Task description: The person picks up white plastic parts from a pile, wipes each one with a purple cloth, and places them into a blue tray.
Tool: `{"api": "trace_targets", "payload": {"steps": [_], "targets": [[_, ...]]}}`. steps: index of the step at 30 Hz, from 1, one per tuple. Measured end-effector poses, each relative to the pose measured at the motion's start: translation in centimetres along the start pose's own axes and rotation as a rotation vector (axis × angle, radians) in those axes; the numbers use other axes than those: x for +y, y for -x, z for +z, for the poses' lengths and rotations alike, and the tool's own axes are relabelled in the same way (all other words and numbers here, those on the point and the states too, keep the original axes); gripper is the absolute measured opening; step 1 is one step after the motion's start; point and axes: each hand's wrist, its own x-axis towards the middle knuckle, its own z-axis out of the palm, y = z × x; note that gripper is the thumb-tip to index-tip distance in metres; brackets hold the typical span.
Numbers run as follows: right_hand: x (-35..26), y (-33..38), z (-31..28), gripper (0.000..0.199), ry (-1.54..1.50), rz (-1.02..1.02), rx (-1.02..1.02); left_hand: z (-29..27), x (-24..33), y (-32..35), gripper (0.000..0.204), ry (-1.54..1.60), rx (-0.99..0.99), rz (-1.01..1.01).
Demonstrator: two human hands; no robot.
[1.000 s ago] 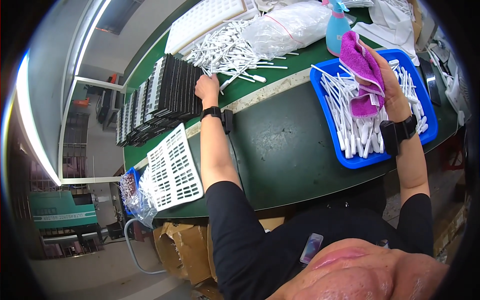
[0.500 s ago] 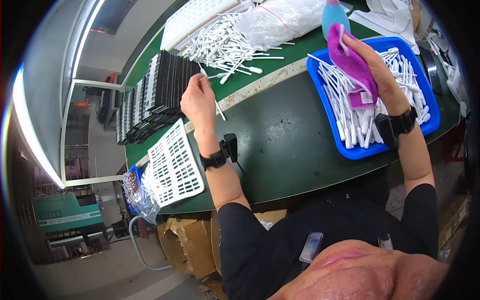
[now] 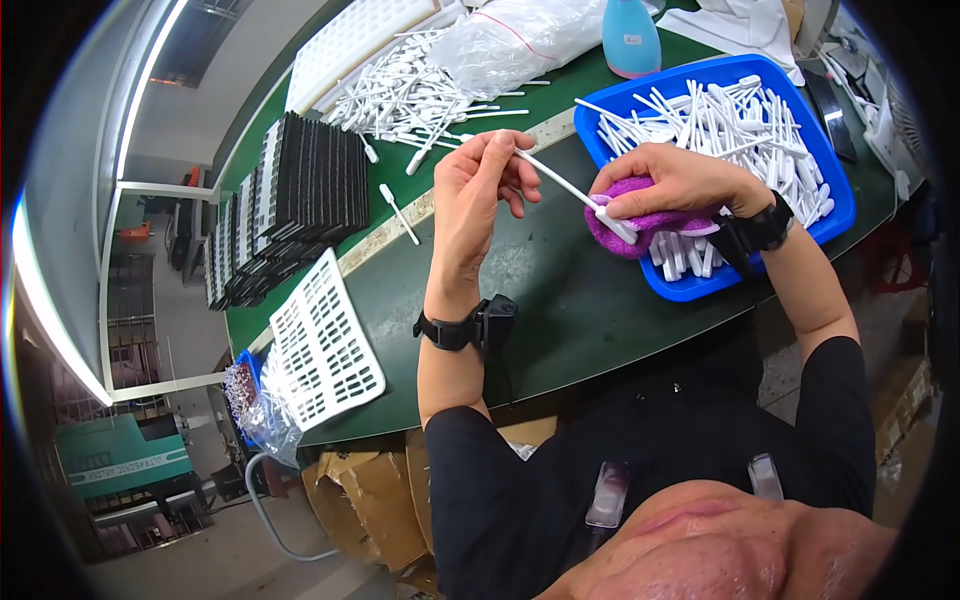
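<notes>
Wiping is the step we judge to be in hand: our left hand (image 3: 478, 190) pinches one end of a white plastic stick (image 3: 560, 185) above the green table (image 3: 560, 300), while our right hand (image 3: 680, 180) closes a purple cloth (image 3: 650, 225) around its other end, just beside the blue tray (image 3: 760, 70) of sticks. Next, we judge, the cloth should slide along the stick.

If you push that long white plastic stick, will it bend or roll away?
Probably neither. The long white plastic stick stays straight between the left hand and the purple cloth under the right hand, so it looks stiff. It seems light, pinched by fingertips. Its wider end would likely stop rolling.
</notes>
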Motion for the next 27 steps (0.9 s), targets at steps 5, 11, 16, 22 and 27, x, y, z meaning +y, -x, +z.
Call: {"api": "trace_targets", "payload": {"steps": [5, 11, 16, 22, 27], "targets": [[0.7, -0.7, 0.8, 0.031, -0.134, -0.085, 0.076, 0.8, -1.1, -0.2, 0.029, 0.081, -0.060, 0.005], [2.0, -1.7, 0.6, 0.029, -0.334, -0.080, 0.206, 2.4, -2.5, -0.7, 0.026, 0.195, -0.119, -0.015], [2.1, -1.8, 0.5, 0.028, -0.319, -0.082, 0.212, 2.4, -3.2, -0.9, 0.024, 0.156, -0.081, -0.032], [1.8, -1.6, 0.5, 0.029, -0.335, -0.104, 0.222, 2.3, -3.5, -1.0, 0.023, 0.218, -0.070, -0.006], [1.6, -1.5, 0.5, 0.027, -0.321, -0.067, 0.221, 2.3, -3.6, -0.9, 0.023, 0.220, -0.053, -0.011]]}}
